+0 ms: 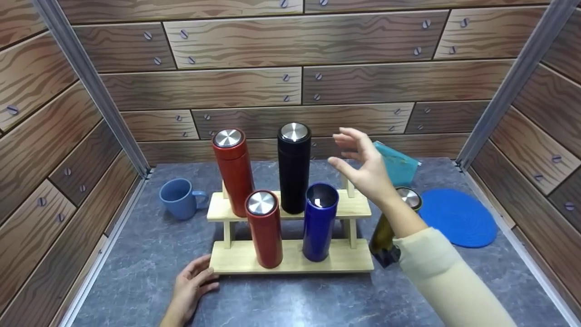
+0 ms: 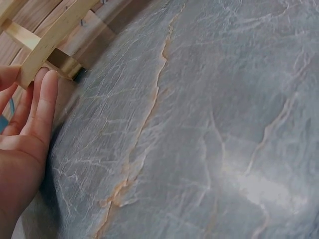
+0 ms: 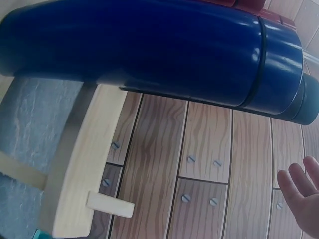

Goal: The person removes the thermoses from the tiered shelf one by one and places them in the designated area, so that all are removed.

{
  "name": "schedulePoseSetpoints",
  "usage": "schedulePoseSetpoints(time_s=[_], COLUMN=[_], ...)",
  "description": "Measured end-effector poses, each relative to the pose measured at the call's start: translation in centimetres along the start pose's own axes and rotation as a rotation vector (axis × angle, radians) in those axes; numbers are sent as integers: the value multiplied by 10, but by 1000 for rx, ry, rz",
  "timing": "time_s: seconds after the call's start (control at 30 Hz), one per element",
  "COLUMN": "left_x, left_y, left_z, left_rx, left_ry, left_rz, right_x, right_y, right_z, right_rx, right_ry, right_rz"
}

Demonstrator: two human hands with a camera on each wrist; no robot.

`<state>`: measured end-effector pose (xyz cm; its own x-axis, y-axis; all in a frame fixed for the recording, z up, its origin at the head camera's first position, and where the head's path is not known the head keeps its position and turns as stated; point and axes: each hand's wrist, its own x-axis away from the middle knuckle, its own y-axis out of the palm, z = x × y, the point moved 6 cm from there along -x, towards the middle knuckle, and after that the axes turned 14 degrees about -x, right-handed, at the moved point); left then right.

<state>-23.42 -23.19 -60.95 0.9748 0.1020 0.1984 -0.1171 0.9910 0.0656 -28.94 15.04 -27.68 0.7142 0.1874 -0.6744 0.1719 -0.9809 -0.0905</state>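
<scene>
A two-tier wooden rack (image 1: 290, 262) bears four flasks. On its upper tier stand a taller red flask (image 1: 235, 177) and a black flask (image 1: 294, 177); on the lower tier, a shorter red flask (image 1: 265, 238) and a blue flask (image 1: 320, 227). My left hand (image 1: 193, 288) holds the rack's lower left corner between thumb and fingers, also seen where the left wrist view shows the hand (image 2: 30, 124) at the board's end. Raised in the air to the right of the black flask, my right hand (image 1: 365, 170) has its fingers spread and holds nothing.
An olive and black flask (image 1: 383, 236) stands right of the rack, partly behind my right forearm. Farther right lies a round blue mat (image 1: 458, 218). A teal flat item (image 1: 397, 165) is behind my right hand. To the left stands a blue mug (image 1: 178, 200). Wood-patterned walls surround the table.
</scene>
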Motion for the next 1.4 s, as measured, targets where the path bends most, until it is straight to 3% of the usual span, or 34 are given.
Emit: schedulePoseSetpoints(time_s=[0.27,0.6,0.87,1.2,1.4], left_x=[1,2,0,-1,-2], left_y=[0,-1,2,1,0], left_z=[0,-2,-1,0,-1], left_rx=[-7,-18,0,2,-20], left_ry=[11,-19,7,14,-4], left_rz=[2,27,-3,-2,12], right_x=[-11,-20,-28,-36,-36], right_y=[13,28,38,39,46], right_z=[3,6,14,53,37], right_rx=[-33,-42,-39,-78,-82], right_ry=[50,123,223,273,326], right_rz=[-16,-44,-77,-70,-77])
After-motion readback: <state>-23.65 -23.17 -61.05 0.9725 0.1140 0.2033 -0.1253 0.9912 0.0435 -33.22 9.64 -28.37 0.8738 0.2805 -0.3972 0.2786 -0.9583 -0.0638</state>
